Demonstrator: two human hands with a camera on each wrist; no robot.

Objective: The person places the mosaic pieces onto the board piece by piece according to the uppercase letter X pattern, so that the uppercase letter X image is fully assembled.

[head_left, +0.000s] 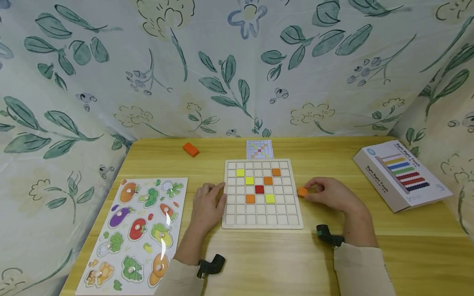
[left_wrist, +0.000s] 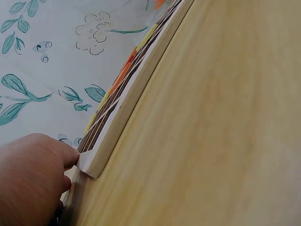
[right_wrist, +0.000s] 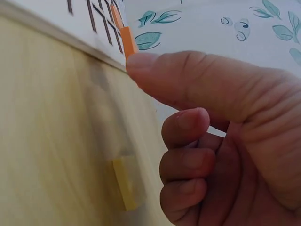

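Note:
A pale wooden grid board (head_left: 237,220) lies on the table with yellow, orange and red square tiles set in some of its cells. The left hand (head_left: 208,205) rests on the table at the board's left side, index finger and thumb touching its edge; in the left wrist view a fingertip meets the board's corner. Just off the board's right edge, the right hand (head_left: 329,194) pinches a small orange tile (head_left: 302,192) between thumb and index finger. Its other fingers are curled in the right wrist view, near a yellow tile (right_wrist: 124,183) on the table.
A printed pattern card (head_left: 259,149) lies behind the board. An orange-red block (head_left: 190,149) sits at the back left. The vegetable knob puzzle (head_left: 148,213) covers the left side, and a toy box (head_left: 403,174) stands at the right. Patterned cloth (head_left: 222,82) hangs behind.

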